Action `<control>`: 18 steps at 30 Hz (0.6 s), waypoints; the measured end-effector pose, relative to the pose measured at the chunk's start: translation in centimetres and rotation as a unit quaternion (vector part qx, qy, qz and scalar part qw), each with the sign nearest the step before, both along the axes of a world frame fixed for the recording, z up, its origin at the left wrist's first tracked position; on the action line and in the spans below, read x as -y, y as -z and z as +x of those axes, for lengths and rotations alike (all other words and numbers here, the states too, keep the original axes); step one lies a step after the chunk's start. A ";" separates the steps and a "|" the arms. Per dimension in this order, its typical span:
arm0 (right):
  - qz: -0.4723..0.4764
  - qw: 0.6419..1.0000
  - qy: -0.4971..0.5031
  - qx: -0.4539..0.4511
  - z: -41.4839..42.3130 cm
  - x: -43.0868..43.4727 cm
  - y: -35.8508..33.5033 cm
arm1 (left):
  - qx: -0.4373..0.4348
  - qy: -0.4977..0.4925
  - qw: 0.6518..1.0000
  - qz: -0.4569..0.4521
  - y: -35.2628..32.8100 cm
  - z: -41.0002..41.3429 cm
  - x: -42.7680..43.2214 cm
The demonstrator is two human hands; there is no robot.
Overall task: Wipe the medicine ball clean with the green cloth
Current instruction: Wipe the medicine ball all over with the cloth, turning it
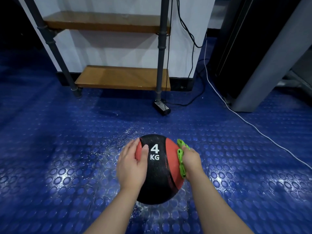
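Note:
A black and red medicine ball [160,173] marked "4 KG" sits on the wet blue studded floor, low in the middle of the head view. My left hand [131,164] rests flat on its left side, fingers spread over a red panel and thumb on the black band. My right hand [191,159] presses the green cloth [181,157] against the ball's right red panel. Only the cloth's edge shows between my palm and the ball; the rest is hidden under the hand.
Water droplets glisten on the floor [67,149] around the ball. Behind stands a pipe-frame rack with wooden shelves [123,78]. A black power adapter [162,108] and black and white cables [244,120] lie behind and to the right, beside a grey machine base [249,92].

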State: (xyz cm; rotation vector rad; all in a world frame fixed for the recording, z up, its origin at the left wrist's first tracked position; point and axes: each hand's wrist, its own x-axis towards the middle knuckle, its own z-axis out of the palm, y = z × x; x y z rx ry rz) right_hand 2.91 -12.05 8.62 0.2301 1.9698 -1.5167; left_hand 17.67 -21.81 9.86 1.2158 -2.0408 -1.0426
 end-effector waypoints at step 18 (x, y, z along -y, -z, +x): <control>-0.034 0.957 0.021 -0.286 8.9 -2.8 0.5 | -0.019 0.028 0.998 0.052 -1.0 -0.9 2.1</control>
